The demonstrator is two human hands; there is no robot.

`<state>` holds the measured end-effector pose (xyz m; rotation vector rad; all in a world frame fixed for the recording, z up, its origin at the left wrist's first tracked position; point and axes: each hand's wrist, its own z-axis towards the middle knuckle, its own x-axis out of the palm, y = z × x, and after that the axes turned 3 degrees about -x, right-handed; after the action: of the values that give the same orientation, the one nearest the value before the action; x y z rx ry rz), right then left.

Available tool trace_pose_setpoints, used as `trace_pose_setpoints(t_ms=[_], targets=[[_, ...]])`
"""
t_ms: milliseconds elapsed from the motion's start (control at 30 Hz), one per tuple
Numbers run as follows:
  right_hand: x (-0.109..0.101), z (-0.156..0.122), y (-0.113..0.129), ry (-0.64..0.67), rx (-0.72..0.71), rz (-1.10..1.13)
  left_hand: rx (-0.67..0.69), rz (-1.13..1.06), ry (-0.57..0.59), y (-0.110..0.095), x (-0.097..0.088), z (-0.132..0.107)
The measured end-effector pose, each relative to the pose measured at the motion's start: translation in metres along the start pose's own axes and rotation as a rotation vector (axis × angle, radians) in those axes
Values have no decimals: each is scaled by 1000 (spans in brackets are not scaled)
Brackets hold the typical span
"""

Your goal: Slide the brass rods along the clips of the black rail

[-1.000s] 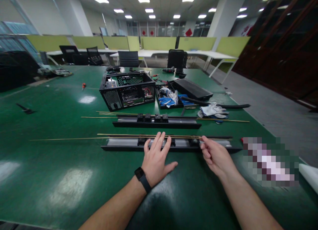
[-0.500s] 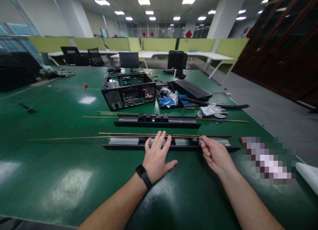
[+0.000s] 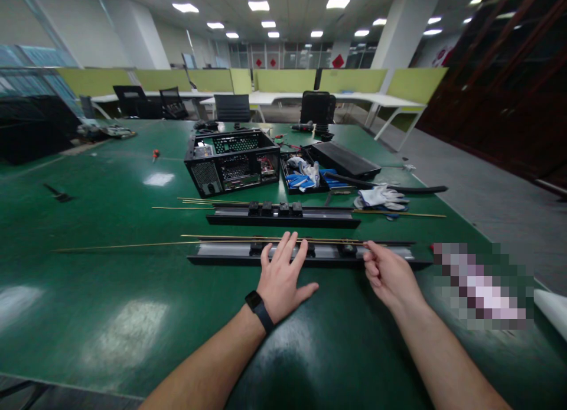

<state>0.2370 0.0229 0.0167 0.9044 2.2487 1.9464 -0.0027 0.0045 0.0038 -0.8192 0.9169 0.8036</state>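
Note:
A long black rail with a clear strip inside (image 3: 225, 260) lies crosswise in front of me, with several black blocks along it. My left hand (image 3: 286, 280), a dark watch on its wrist, rests on the rail with fingers spread. Thin brass-coloured rods run along the rail, passing at the fingertips; one long rod (image 3: 119, 246) sticks out far to the left. Thumb and fingers of my right hand (image 3: 392, 277) are pinched at the rods near the rail's right part. Which rod they hold is partly hidden by the fingers.
Behind lies a second black rail (image 3: 283, 222) with several blocks and rods. An open computer case (image 3: 230, 168), a black tray (image 3: 305, 188) with gloves, a white glove (image 3: 381, 197) and a black tube (image 3: 411, 189) stand farther back. A blurred-out object (image 3: 482, 289) lies right.
The view has shifted slightly, moving everything a little to the right. My right hand's pinch sits a touch farther right along the rail; my left hand keeps its place.

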Motion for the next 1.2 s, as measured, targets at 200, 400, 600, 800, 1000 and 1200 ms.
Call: trace_pose_setpoints(t_ms=[200, 400, 600, 800, 1000, 1200], targets=[[1, -1, 0, 41, 19, -29, 2, -7, 1, 0, -2, 1], [0, 0, 1, 59, 2, -36, 0, -2, 3, 1, -2, 0], [-1, 1, -2, 60, -7, -31, -2, -8, 10, 0, -2, 1], [0, 1, -3, 60, -4, -52, -5, -8, 10, 0, -2, 1], [-3, 3, -5, 68, -10, -51, -2, -1, 4, 0, -2, 0], [-2, 3, -6, 87, -27, -77, -2, 13, -19, 0, -1, 1]])
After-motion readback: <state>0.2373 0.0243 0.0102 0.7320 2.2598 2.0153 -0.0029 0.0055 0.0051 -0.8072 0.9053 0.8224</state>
